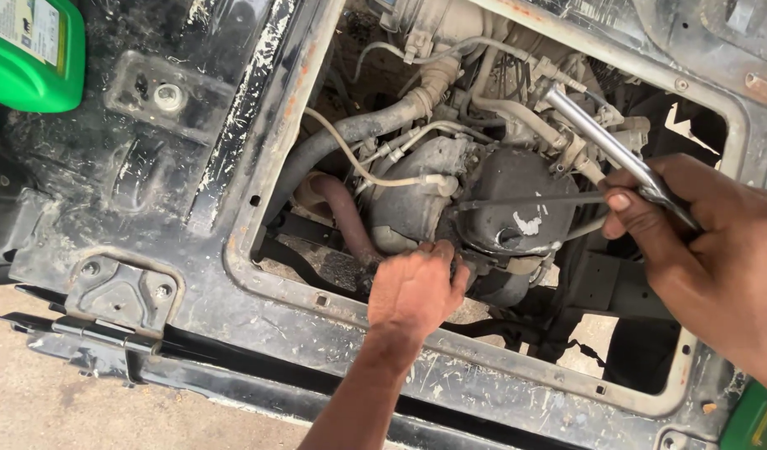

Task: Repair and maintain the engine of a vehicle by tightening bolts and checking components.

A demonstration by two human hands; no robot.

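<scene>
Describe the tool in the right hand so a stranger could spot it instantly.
Look into the big rectangular opening in the black metal frame, at its upper right side. There the right hand grips a long metal wrench slanting up-left toward the engine. It is the only bright, shiny straight bar among dusty hoses.

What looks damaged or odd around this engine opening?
The black metal frame around the opening is rusty, with white flaking scratches. The engine is coated in pale dust. Nothing looks spilled.
</scene>
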